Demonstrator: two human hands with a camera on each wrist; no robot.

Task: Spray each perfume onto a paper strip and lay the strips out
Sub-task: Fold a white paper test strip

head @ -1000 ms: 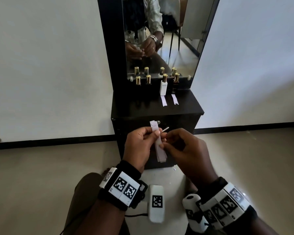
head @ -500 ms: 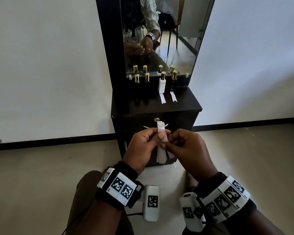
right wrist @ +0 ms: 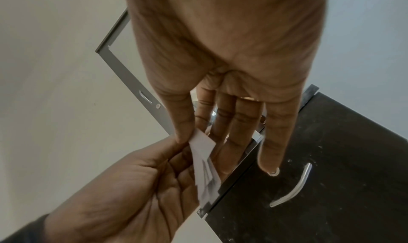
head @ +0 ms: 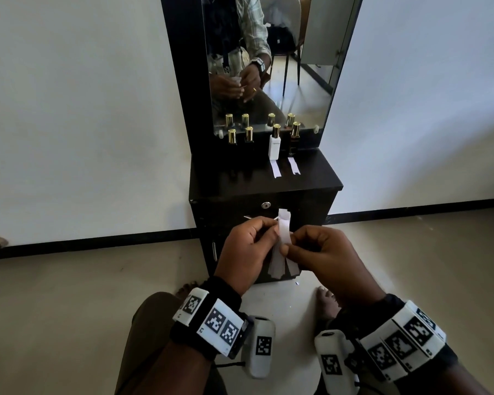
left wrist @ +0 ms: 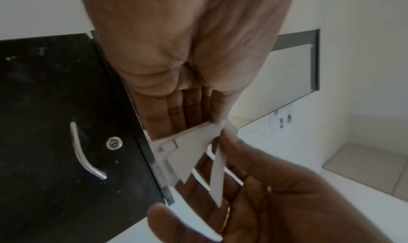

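Both hands meet in front of the black cabinet (head: 226,201), holding a fanned bundle of white paper strips (head: 283,246). My left hand (head: 251,246) grips the bundle (left wrist: 189,152) between thumb and fingers. My right hand (head: 314,249) pinches one strip (left wrist: 217,173) and holds it slightly apart from the rest (right wrist: 204,159). On the cabinet top stand four gold-capped perfume bottles: two dark ones (head: 232,136) at the left, a white one (head: 275,143) and a dark one (head: 294,138) at the right. Two strips (head: 276,169) (head: 293,166) lie flat in front of the right pair.
A mirror (head: 268,61) rises behind the bottles and reflects them and the person. The cabinet front has a keyhole (head: 265,205) and a curved metal handle (left wrist: 86,152). My knee (head: 149,317) and bare foot (head: 327,303) are on the pale floor below the hands.
The bundle has fanned out at its lower end, and the right hand's pinch now draws a single strip away from it. Both hands stay in front of the cabinet.
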